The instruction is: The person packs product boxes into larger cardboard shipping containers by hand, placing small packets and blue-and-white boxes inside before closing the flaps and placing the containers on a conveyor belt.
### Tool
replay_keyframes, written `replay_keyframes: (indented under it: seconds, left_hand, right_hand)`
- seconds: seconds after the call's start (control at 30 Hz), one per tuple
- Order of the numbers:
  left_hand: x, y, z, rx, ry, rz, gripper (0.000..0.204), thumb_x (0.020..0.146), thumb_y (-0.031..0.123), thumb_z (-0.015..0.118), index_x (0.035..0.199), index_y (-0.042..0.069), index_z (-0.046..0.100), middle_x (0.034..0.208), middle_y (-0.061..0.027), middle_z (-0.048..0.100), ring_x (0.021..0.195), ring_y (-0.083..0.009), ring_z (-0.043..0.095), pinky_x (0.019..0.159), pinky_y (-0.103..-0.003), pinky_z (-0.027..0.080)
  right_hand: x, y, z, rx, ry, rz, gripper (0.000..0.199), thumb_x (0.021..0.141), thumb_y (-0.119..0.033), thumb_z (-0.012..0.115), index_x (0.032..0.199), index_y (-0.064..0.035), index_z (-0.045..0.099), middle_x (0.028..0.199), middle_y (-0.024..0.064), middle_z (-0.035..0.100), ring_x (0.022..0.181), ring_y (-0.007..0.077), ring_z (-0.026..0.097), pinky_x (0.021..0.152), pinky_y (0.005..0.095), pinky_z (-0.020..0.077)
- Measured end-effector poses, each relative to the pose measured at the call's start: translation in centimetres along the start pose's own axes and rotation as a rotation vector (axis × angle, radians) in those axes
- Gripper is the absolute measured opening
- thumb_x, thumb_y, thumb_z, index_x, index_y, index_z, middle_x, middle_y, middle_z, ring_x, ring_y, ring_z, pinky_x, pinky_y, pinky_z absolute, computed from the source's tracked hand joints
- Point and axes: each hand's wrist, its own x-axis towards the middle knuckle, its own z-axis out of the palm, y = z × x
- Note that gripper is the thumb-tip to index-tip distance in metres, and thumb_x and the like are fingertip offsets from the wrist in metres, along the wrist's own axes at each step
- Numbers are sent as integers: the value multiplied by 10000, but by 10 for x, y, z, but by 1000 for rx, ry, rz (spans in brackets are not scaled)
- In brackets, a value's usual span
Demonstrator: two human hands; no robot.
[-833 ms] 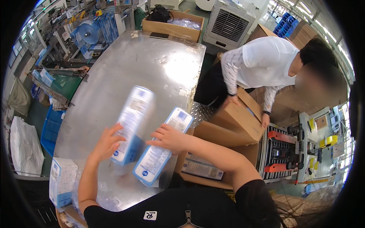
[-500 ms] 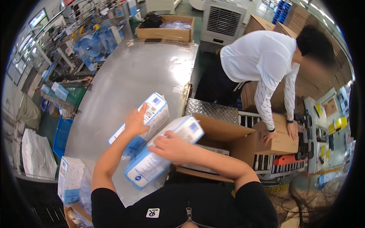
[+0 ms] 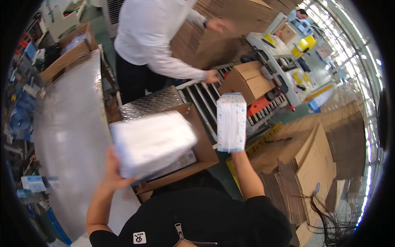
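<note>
left hand [image 3: 112,172]: my fingers grip white pack [image 3: 151,142] over the open box [image 3: 201,140]
right hand [image 3: 236,151]: holds second pack [image 3: 231,122] upright past the box's right edge, clear air around

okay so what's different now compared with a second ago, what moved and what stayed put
Both hands have carried their white-and-blue packs off the metal table to the person's right. The left hand now holds its pack over the open cardboard box; the right hand holds its pack upright beyond it, above the roller conveyor. Neither pack was let go.
</note>
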Motion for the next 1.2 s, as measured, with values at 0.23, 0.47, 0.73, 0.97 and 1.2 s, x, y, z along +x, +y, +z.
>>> replay_keyframes:
  seconds: [0.23,0.47,0.73,0.97,1.2]
  left_hand:
    - [32,-74,184,44,-1133,-578,693,879,535,377,1412,108,258,1339,-236,399,1199,-368,431,982,-416,361]
    - [-8,-140,178,282,-818,-632,672,860,538,407,1328,55,409,1299,-207,464,1174,-361,460,977,-427,371]
    - [-33,-57,153,-94,-380,-834,504,926,429,379,1203,36,530,1164,-201,556,1114,-369,487,941,-432,387]
    - [-203,78,71,535,757,-1062,239,820,129,523,1038,42,569,1045,-152,564,992,-349,519,858,-426,417]
    - [-428,173,14,1165,920,-1763,247,760,-6,529,1006,-2,556,981,-204,550,936,-383,531,793,-431,443]
  right_hand:
    - [-25,21,100,-331,204,243,636,878,-418,448,1339,10,353,1268,154,508,1075,318,550,934,401,442]
    - [-6,102,182,-2070,-1286,-435,582,684,-39,644,1224,-207,508,1103,175,488,1014,352,470,891,544,343]
    - [65,218,-58,-2589,-1372,136,693,759,-211,642,1380,-272,343,1491,145,136,1378,358,88,1034,636,40]
    - [104,241,-44,-2637,-1464,1011,923,701,-474,677,1441,-201,198,1507,158,13,1375,384,30,1085,498,153]
    - [124,255,-13,-2213,-1064,1050,630,819,-307,617,1340,-34,391,1236,209,519,1102,256,536,928,330,407]
